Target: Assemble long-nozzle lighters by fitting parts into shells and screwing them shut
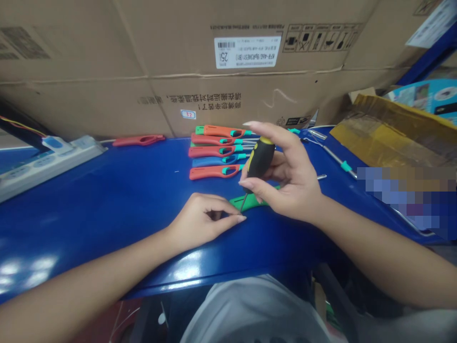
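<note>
A screwdriver (260,159) with a black and yellow handle is gripped in my right hand (293,176). It tilts, its thin shaft pointing down to the left. My left hand (207,216) is closed in a pinch right at the shaft's lower end; what sits between the thumb and finger is too small to make out. Just behind these fingertips lies a green lighter (246,202) on the blue table, partly covered by my right hand. Beyond the hands, several long-necked lighters (210,151) in red, orange, blue and green lie in a stacked row, their metal necks to the right.
A red lighter shell (137,140) lies at the back left of the blue table (89,214). At the left edge is a white power strip (50,159) with a plug. A large cardboard box (178,57) walls off the back. Metal lighter parts (335,157) and a taped carton (392,128) are at right.
</note>
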A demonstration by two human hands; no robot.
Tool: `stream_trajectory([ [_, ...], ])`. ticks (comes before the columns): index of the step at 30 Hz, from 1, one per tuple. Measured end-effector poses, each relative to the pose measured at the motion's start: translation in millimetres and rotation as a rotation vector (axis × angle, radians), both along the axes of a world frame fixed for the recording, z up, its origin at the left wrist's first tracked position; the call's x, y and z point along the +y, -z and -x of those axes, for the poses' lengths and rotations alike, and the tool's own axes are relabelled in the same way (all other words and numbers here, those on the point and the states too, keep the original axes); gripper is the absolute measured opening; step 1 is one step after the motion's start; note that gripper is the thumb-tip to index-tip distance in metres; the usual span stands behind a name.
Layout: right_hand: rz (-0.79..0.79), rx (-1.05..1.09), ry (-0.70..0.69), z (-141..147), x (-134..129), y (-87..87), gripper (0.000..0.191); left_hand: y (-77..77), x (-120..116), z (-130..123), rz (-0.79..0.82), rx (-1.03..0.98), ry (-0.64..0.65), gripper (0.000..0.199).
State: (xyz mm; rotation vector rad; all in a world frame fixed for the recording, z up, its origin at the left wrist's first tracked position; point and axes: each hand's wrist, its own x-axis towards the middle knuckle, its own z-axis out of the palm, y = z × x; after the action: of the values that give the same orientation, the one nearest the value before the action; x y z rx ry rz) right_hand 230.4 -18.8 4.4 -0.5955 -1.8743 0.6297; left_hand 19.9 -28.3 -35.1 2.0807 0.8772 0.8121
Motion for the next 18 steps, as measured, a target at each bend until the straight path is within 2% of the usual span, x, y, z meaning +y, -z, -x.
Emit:
stream_trajectory([
  [3,-0.029,0.054,0.046,2.0,-1.0,1.7,0.063,0.7,2.2,1.0,0.012,-0.006,-0.018,0.013],
  [7,-0.063,0.114,0.074,4.4,0.4,4.1,0.058,1.2,5.2,3.7,-0.004,0.022,-0.046,0.033],
  [11,-0.039,0.117,0.124,5.8,2.9,6.6,0.057,2.6,6.7,4.6,-0.026,0.015,-0.038,0.024],
  [18,0.027,0.163,0.132,6.0,5.6,6.2,0.056,0.3,8.4,2.7,-0.020,-0.039,-0.037,0.010],
])
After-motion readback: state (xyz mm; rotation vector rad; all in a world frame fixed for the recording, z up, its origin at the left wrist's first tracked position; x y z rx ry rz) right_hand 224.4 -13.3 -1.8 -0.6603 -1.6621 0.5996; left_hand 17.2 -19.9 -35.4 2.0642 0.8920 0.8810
